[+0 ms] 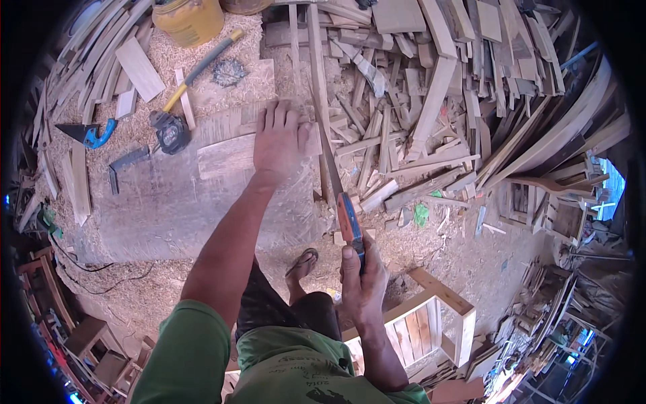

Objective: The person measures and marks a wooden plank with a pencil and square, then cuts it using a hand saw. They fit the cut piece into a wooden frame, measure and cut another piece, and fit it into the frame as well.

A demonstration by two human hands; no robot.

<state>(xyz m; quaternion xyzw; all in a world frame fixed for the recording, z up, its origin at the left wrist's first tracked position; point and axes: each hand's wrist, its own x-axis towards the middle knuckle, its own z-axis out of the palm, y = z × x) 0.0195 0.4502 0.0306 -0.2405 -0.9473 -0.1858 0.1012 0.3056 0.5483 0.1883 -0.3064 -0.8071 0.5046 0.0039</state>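
Observation:
My left hand (280, 138) lies flat on a short wooden board (225, 157), its fingers stretched out and pressing on the wood near its right end. The board rests on a worn work table (155, 222), with its end by the table's right edge. In my right hand (365, 276) is a handsaw (349, 219) with an orange, blue and black handle. Its thin blade, seen nearly edge-on, points away from me beside the board's right end. Whether the teeth touch the wood, I cannot tell.
On the table lie a tape measure (172, 133), a hammer (202, 64), a small square (128, 165) and a blue-handled saw (91, 133). A yellow container (188, 21) stands at the back. Wood offcuts (404, 135) pile up to the right; a wooden frame (437, 303) stands near my right arm.

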